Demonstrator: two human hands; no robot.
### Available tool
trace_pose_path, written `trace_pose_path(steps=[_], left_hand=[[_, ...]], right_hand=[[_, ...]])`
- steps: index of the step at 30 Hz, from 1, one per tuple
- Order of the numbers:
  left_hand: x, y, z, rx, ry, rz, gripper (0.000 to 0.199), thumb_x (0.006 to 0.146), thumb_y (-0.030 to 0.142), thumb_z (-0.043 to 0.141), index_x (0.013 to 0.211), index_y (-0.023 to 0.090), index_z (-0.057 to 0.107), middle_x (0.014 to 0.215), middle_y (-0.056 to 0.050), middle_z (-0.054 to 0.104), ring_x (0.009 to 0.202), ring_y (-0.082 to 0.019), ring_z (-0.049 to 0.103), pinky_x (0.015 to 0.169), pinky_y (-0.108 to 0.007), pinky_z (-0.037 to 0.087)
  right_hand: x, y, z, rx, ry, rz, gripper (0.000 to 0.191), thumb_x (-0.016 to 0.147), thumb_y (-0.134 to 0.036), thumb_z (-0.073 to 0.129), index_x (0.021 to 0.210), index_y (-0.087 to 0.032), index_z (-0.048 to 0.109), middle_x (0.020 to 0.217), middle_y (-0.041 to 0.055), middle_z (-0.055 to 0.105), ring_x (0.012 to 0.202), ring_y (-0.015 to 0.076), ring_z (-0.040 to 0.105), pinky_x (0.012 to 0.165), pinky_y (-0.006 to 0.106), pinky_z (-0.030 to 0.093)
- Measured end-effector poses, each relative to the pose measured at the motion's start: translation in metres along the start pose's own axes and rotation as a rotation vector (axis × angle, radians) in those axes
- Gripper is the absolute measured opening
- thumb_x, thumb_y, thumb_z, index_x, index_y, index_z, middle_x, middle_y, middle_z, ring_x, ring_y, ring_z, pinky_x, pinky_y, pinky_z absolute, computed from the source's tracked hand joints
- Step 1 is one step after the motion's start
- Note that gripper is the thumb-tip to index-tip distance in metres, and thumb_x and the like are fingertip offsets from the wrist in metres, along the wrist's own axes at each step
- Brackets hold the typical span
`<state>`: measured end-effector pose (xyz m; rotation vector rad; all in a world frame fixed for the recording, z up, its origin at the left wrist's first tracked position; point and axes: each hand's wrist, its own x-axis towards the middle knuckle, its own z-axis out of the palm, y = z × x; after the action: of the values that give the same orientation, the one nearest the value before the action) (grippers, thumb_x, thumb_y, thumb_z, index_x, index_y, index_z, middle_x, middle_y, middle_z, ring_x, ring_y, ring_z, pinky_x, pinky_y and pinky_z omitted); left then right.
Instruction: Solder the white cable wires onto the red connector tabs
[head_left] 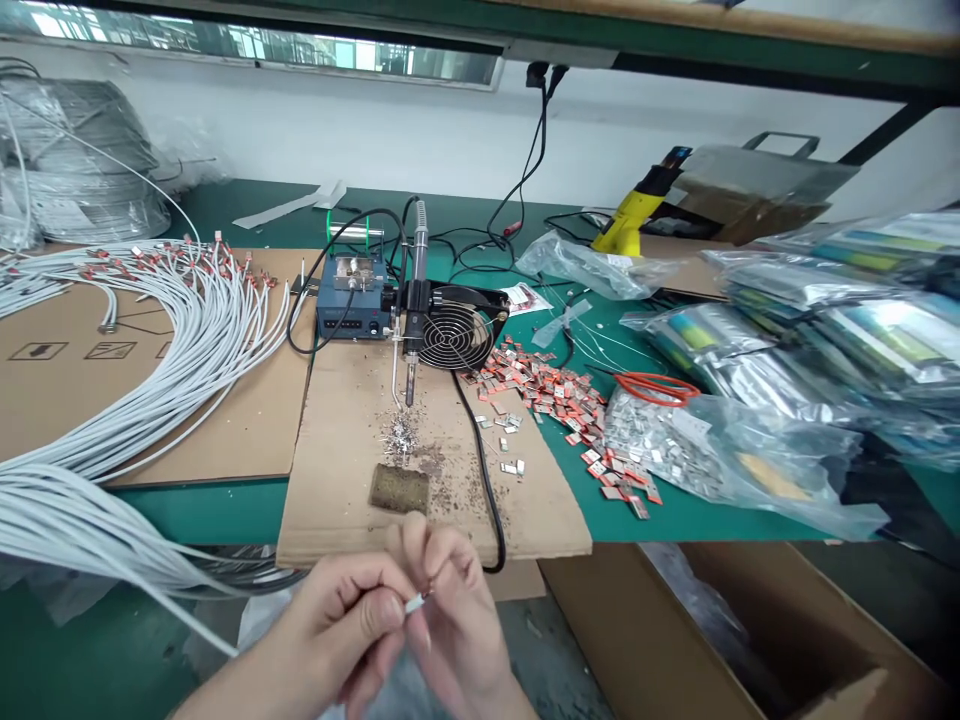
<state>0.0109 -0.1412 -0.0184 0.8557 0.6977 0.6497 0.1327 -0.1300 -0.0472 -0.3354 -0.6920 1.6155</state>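
Close to the table's front edge, my left hand (349, 620) pinches a white cable (414, 603) just behind its stripped end. My right hand (461, 610) is closed at that same end, its thumb and fingers around small copper-coloured wires that are mostly hidden. Beyond my hands, a brown sponge pad (400, 489) lies on a cardboard sheet (337, 430). Past it a soldering iron (412, 330) points tip-down in a stand, above a pile of solder bits (400, 437).
White cables (217, 370) with connector ends fan out at left. A blue soldering station (349, 300) and black fan (459, 330) stand behind the sheet. Orange-and-silver USB connectors (555, 390), a plastic bag of metal parts (667, 440) and silver packets (825, 320) lie right. A black cord (484, 470) crosses the sheet.
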Motion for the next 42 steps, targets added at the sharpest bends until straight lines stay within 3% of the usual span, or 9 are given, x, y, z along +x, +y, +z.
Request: trace_pose_path(steps=[2,5,11,15,21,27,30,34,42], left_hand=[[-0.004,0.0,0.003,0.042,0.1,0.0,0.044,0.077,0.057,0.055,0.075,0.013,0.055,0.048,0.005,0.045,0.032,-0.001,0.036,0.033,-0.011,0.026],[-0.008,-0.005,0.001,0.219,0.266,0.076,0.042,0.081,0.055,0.05,0.078,0.014,0.058,0.057,0.002,0.051,0.037,-0.004,0.047,0.037,-0.013,0.034],[-0.006,-0.011,-0.011,0.857,0.257,0.53,0.019,0.091,0.017,0.041,0.093,0.019,0.059,0.06,0.003,0.05,0.047,-0.005,0.053,0.051,-0.014,0.04],[-0.004,-0.009,-0.011,1.011,0.315,0.646,0.021,0.089,0.01,0.044,0.101,0.022,0.057,0.064,0.004,0.049,0.053,-0.005,0.051,0.053,-0.013,0.038],[-0.002,-0.014,-0.01,0.901,0.312,0.601,0.016,0.09,0.017,0.045,0.09,0.019,0.061,0.06,0.002,0.051,0.052,-0.006,0.051,0.052,-0.014,0.037],[0.0,-0.011,0.004,0.311,0.273,0.108,0.045,0.082,0.053,0.049,0.062,0.013,0.054,0.041,0.002,0.047,0.037,-0.007,0.045,0.044,-0.017,0.037],[-0.003,-0.001,0.008,0.138,0.312,0.023,0.048,0.069,0.059,0.062,0.064,0.012,0.059,0.05,0.001,0.051,0.036,-0.006,0.045,0.04,-0.016,0.035],[-0.005,0.008,0.003,0.187,0.376,0.11,0.037,0.07,0.049,0.067,0.067,0.013,0.063,0.059,0.002,0.05,0.04,-0.005,0.046,0.04,-0.015,0.035],[-0.004,0.003,-0.003,0.718,0.38,0.199,0.028,0.082,0.037,0.056,0.066,0.015,0.063,0.058,0.0,0.049,0.05,-0.008,0.047,0.046,-0.016,0.036]], right_hand=[[0.003,-0.011,-0.007,-0.109,0.036,-0.016,0.018,0.079,-0.034,0.064,0.069,-0.02,0.06,0.06,-0.0019,0.035,0.055,0.0067,0.037,0.053,0.018,0.034],[0.005,-0.032,-0.016,-0.569,-0.033,0.004,0.01,0.075,-0.028,0.069,0.074,-0.019,0.065,0.065,0.0002,0.048,0.063,0.0077,0.043,0.058,0.018,0.035],[0.008,-0.057,0.0,-1.083,-0.152,0.016,0.005,0.075,-0.017,0.065,0.07,-0.015,0.065,0.064,0.0011,0.059,0.062,0.0089,0.05,0.058,0.019,0.038],[0.01,-0.062,0.005,-1.192,-0.159,0.038,0.006,0.074,-0.016,0.063,0.069,-0.015,0.065,0.063,0.0008,0.059,0.061,0.0088,0.05,0.057,0.019,0.038],[0.006,-0.051,-0.005,-1.004,-0.112,-0.043,0.014,0.072,-0.015,0.065,0.059,-0.012,0.062,0.051,-0.0009,0.05,0.051,0.0059,0.043,0.049,0.017,0.033],[-0.003,-0.012,-0.007,-0.504,0.032,-0.127,0.012,0.076,-0.021,0.066,0.066,-0.017,0.061,0.054,-0.0015,0.047,0.054,0.0071,0.045,0.053,0.018,0.037],[-0.001,-0.015,-0.013,-0.395,0.01,-0.105,0.009,0.078,-0.026,0.065,0.072,-0.02,0.063,0.056,-0.0015,0.047,0.057,0.0078,0.045,0.056,0.019,0.037],[0.004,-0.04,-0.02,-0.665,0.018,-0.09,0.008,0.074,-0.026,0.069,0.08,-0.02,0.066,0.061,-0.0003,0.05,0.059,0.0081,0.043,0.054,0.018,0.034],[0.006,-0.058,0.0,-1.167,-0.147,0.012,0.01,0.076,-0.02,0.064,0.068,-0.014,0.065,0.059,0.0009,0.057,0.058,0.0081,0.048,0.054,0.019,0.036]])
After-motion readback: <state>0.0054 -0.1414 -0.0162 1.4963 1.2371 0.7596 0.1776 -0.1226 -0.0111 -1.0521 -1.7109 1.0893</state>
